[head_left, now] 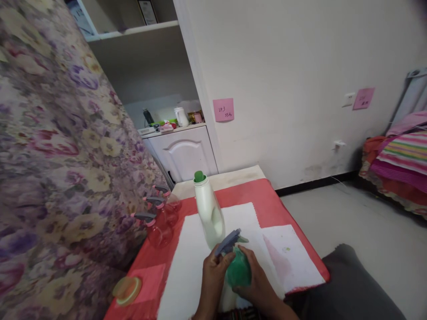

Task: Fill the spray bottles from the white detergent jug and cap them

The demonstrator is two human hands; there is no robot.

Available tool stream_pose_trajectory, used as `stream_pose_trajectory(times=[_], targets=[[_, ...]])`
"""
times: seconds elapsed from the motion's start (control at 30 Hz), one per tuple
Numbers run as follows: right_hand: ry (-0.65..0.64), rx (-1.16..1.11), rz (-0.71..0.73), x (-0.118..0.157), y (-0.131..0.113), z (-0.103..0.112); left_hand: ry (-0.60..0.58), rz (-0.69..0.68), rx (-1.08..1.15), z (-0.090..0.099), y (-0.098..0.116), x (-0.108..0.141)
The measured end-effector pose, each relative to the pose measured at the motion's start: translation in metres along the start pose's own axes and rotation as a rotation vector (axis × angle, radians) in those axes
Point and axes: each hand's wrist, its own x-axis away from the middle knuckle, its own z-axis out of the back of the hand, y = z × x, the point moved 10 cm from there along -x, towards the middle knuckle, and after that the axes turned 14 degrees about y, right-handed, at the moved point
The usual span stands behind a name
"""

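Near the front of the table both my hands are on a small green spray bottle (239, 268) with a grey trigger head. My left hand (213, 272) has its fingers closed at the trigger head, by the bottle's neck. Wrapped round the green body is my right hand (256, 278). Just beyond them a large pale green jug (207, 206) with a moulded handle stands upright, and its mouth shows a green spout. On the left side of the table are several pink clear spray bottles (159, 233) with grey triggers.
A red cloth (240, 193) covers the table, with white paper (187, 262) on top. A round yellowish lid or dish (127, 290) lies at the front left. A floral curtain (76, 146) hangs close on the left. A stained white sheet (290, 260) lies on the right.
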Motion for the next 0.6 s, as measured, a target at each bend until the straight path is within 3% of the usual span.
stream_pose_trajectory(times=[0.27,0.6], targets=[[-0.013,0.025,-0.060,0.000,0.004,0.001,-0.035,-0.169,-0.184,-0.007,0.033,0.008],[-0.199,-0.066,-0.078,-0.010,0.003,0.001,-0.027,-0.297,-0.284,-0.006,0.029,0.017]])
